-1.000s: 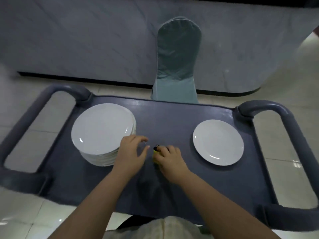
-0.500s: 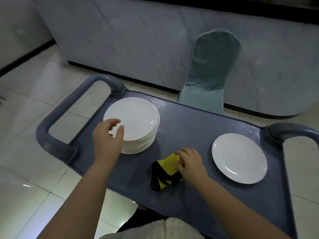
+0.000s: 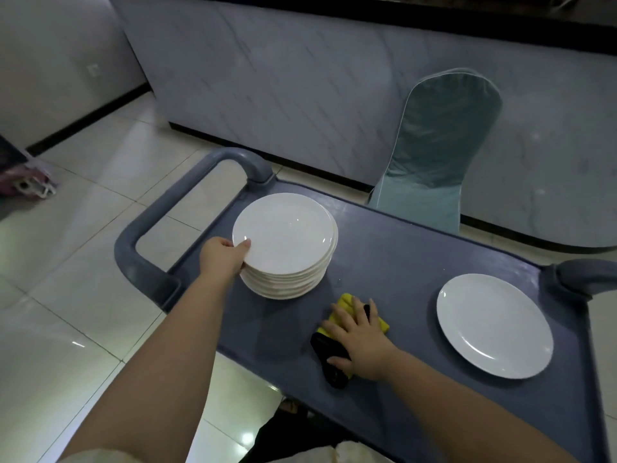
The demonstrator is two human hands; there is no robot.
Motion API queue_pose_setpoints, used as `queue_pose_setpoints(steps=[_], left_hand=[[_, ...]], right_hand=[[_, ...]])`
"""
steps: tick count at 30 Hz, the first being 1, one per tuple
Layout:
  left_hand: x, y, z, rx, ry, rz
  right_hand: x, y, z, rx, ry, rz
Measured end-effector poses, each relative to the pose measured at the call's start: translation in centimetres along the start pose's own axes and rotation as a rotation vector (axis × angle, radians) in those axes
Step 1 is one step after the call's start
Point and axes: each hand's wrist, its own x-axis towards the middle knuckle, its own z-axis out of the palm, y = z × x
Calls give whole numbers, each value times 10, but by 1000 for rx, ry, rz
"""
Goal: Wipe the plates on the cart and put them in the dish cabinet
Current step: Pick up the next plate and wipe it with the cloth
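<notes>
Right hand (image 3: 362, 339) covers the middle of the cloth (image 3: 344, 300); fingers of the left hand (image 3: 222, 259) are hidden beneath the top plate (image 3: 283, 233). The cart's right handle (image 3: 587, 274) is cut by the frame edge; the object at far left (image 3: 25, 183) is blurred.

A teal-covered chair (image 3: 440, 155) stands just before a grey marbled counter (image 3: 300, 95) on pale floor tiles (image 3: 83, 228).

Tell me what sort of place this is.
Probably a banquet hall or restaurant service area: a cart carries a plate stack big enough for many diners, a chair wears a fabric banquet cover, and a long marble-faced counter stands behind.
</notes>
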Motion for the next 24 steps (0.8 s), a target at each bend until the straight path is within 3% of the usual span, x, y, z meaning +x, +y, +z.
queue_pose_setpoints(steps=[3, 5, 8, 10, 14, 19, 21, 24], left_hand=[[4, 3, -7, -57, -102, -78], [5, 5, -12, -96, -156, -90], [0, 10, -21, -174, -198, -40], [-5, 15, -27, -239, -218, 0], [-14, 25, -36, -453, -351, -113], [-11, 20, -43, -562, -506, -113], [-10, 18, -43, -595, -547, -93], [-13, 18, -38, -679, -571, -136]], right_hand=[[-3, 4, -13, 44, -7, -15], [-2, -11, -17, 179, 49, 177], [11, -39, -18, 471, 20, 610], [24, -54, -17, 568, 4, 750], [33, -68, -8, 350, 50, 662], [9, -32, -1, 144, 80, 142], [6, -32, -3, 227, 104, 251], [23, -51, -7, 431, 93, 606]])
